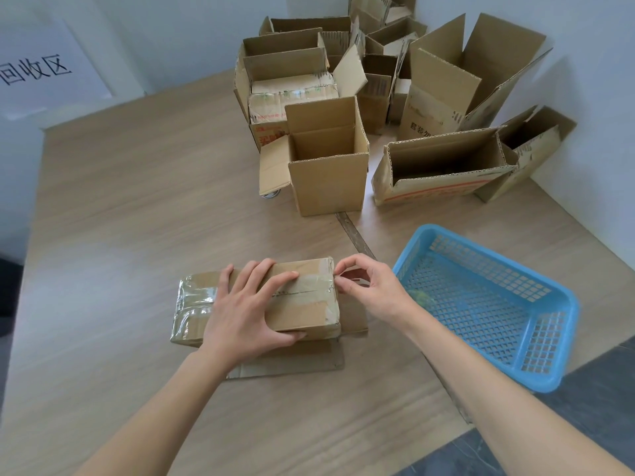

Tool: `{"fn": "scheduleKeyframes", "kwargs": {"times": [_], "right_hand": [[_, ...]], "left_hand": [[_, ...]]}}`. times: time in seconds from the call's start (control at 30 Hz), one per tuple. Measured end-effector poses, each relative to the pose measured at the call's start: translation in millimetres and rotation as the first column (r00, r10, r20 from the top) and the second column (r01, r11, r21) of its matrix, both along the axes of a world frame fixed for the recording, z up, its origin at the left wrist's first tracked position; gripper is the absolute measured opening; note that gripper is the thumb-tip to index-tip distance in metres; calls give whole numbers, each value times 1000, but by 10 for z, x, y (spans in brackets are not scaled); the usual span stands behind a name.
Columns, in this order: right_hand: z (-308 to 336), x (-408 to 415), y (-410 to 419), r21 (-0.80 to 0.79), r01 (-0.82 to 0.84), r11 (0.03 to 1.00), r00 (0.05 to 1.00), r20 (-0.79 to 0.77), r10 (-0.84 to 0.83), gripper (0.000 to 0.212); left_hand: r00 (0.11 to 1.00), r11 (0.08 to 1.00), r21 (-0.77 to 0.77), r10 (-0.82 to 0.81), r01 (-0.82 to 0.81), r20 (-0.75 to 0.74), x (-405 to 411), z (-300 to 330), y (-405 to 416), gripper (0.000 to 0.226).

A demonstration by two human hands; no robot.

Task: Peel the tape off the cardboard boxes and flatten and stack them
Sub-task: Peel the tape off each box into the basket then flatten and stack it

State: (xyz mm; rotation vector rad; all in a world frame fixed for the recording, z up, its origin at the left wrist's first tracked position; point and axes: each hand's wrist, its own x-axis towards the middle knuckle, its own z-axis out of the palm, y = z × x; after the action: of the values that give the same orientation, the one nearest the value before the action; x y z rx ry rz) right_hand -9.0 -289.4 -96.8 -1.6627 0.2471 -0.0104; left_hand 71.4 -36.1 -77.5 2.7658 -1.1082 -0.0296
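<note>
A small closed cardboard box [305, 304] wrapped in clear tape lies on the wooden table [137, 218] in front of me. My left hand [247, 307] rests on top of it, fingers spread over the top and thumb hooked on the near side. My right hand [367, 286] is at the box's right end, its thumb and forefinger pinching the tape [330, 283] at the top edge. Under the box lies a flattened piece of cardboard [295, 362].
A blue plastic basket [549, 304] sits to the right near the table edge. Several open, upright cardboard boxes [326, 173] crowd the far right corner against the wall. A metal strip [354, 235] runs across the table. A paper sign [37, 70] hangs on the left wall.
</note>
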Motion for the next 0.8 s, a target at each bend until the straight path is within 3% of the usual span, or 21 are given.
{"fn": "scheduleKeyframes", "kwargs": {"times": [0.13, 0.3, 0.5, 0.8], "right_hand": [[-23, -28, 19, 103, 67, 992, 998, -2, -67, 17], [6, -15, 10, 80, 56, 995, 998, 5, -57, 13], [83, 76, -85, 10, -83, 997, 996, -42, 83, 10], [103, 122, -166, 94, -224, 970, 961, -146, 236, 14]], "left_hand": [[1000, 1000, 12, 0, 0, -3, 3, -4, -1, 102], [1000, 1000, 17, 9, -9, -8, -10, 2, -11, 103], [1000, 1000, 14, 8, -8, -4, -5, 3, -15, 103], [1000, 1000, 4, 3, -3, -10, -17, 22, -13, 101]]}}
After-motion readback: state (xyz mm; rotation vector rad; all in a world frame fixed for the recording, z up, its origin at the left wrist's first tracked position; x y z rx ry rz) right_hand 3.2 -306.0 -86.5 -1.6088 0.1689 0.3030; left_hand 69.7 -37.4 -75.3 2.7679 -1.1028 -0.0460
